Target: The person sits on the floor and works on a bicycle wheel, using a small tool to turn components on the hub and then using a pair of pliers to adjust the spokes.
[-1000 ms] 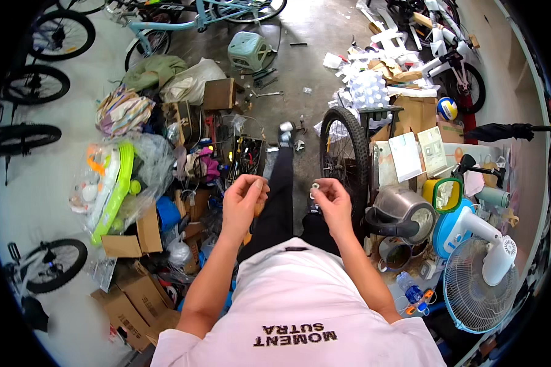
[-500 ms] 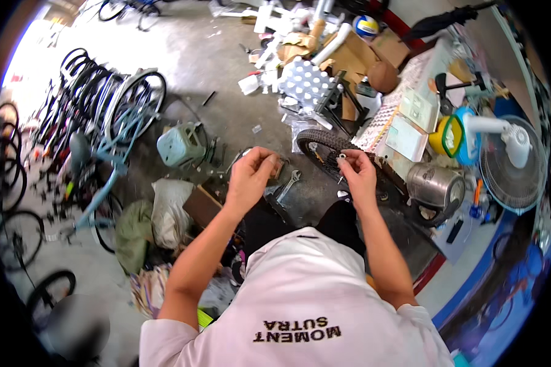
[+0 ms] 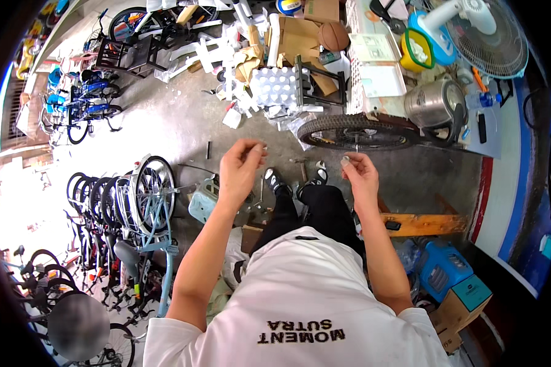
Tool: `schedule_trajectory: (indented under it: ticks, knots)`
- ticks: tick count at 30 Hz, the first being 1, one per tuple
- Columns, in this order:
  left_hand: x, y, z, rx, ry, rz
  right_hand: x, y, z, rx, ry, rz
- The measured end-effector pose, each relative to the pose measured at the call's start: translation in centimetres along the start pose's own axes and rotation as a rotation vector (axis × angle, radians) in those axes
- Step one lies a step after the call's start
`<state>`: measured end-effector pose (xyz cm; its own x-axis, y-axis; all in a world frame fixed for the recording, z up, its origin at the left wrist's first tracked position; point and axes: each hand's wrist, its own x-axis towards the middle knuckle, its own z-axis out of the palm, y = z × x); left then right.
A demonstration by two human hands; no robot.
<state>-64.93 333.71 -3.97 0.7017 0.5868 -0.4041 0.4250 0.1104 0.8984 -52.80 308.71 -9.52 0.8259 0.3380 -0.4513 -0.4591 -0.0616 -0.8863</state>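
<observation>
My left hand (image 3: 240, 174) is raised left of centre, its thumb and fingers pinched together. A tiny pale spot shows at its fingertips, too small to name. My right hand (image 3: 362, 177) is closed in a pinch on a small silvery metal piece (image 3: 346, 160). Just beyond it, a bicycle wheel (image 3: 324, 129) with a knobby black tyre appears almost edge-on. A thin upright line near the wheel's middle is too fine to identify. The hands are well apart, with my shoes (image 3: 315, 174) on the floor between them.
A metal kettle (image 3: 431, 104) stands right of the wheel, near a fan (image 3: 487, 40). A polka-dot stool (image 3: 278, 85) and cardboard lie ahead. Parked bicycles (image 3: 153, 189) and a pale blue stool (image 3: 203, 200) are left. A wooden board (image 3: 425, 224) and blue case (image 3: 441, 268) are right.
The view has swung to the right, bringing the wooden board and blue case in. My hands stay raised and pinched; the wheel now looks more edge-on.
</observation>
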Motion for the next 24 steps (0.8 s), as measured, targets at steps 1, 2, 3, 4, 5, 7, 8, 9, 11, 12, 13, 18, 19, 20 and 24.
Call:
schedule_trajectory:
  ticks: [1,2,3,4,5,7,8,9,11,12,13,18,19,20,24]
  knots:
    - [0.3,0.3,0.9,0.049,-0.060,0.032,0.0,0.5,-0.9,0.017,0.007,0.007]
    - [0.6,0.8,1.9,0.093,-0.118,0.063,0.0,0.6,-1.9,0.047,0.029,0.020]
    - [0.9,1.6,2.7,0.107,-0.121,0.060,0.2,0.9,-3.0,0.077,0.049,0.034]
    - [1.2,2.7,3.4,0.180,-0.143,0.069,0.6,1.2,-4.2,0.090,0.050,0.040]
    - [1.4,2.7,4.2,0.257,-0.166,0.076,1.1,2.7,-5.5,0.085,0.067,0.043]
    - [2.1,3.7,5.5,0.324,-0.195,0.076,2.1,4.5,-7.6,0.088,0.101,0.071]
    - [2.5,3.8,6.1,0.376,-0.220,0.080,2.7,5.5,-8.5,0.109,0.110,0.078]
    - [2.9,3.5,6.7,0.380,-0.241,0.072,3.5,6.3,-9.2,0.073,0.113,0.075]
    - [3.8,2.5,8.0,0.497,-0.298,0.108,5.0,7.5,-9.5,0.033,0.121,0.088]
    - [4.5,1.8,8.8,0.592,-0.343,0.147,5.7,7.7,-9.4,0.051,0.139,0.091]
    - [5.8,0.9,9.9,0.690,-0.408,0.209,6.3,8.0,-9.0,0.083,0.128,0.074]
    - [12.9,-6.9,18.4,1.000,-0.637,0.451,6.2,11.8,-5.9,0.171,0.205,0.006]
    - [14.6,-8.8,19.9,1.072,-0.637,0.607,5.2,11.6,-5.0,0.223,0.202,0.035]
    - [16.3,-10.4,21.7,1.053,-0.665,0.622,4.1,12.0,-4.2,0.189,0.261,0.075]
    - [19.9,-13.9,27.7,1.176,-0.656,0.826,-1.8,14.5,-2.0,0.168,0.400,0.119]
